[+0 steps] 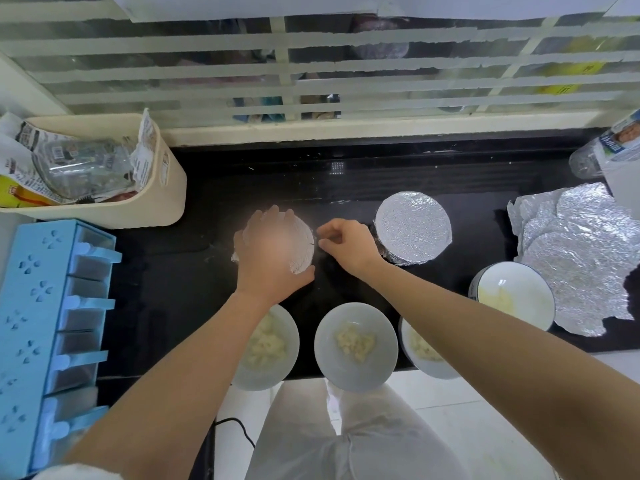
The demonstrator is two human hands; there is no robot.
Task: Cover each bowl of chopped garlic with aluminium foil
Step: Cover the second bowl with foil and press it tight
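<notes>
My left hand (268, 252) lies flat on top of a foil-covered bowl (302, 247) in the middle of the black counter. My right hand (348, 242) pinches the foil at that bowl's right rim. Just to the right stands a second bowl sealed with foil (414, 226). Along the counter's front edge sit three uncovered white bowls of chopped garlic: left (265, 348), middle (356, 346) and right (424, 355), the last partly hidden by my right forearm. Another uncovered garlic bowl (512, 296) stands further right.
Crumpled foil sheets (575, 251) lie at the right of the black counter (166, 271). A beige bin of packets (104, 168) and a blue spice rack (52, 323) stand at the left. A plastic bottle (606, 147) lies at the far right.
</notes>
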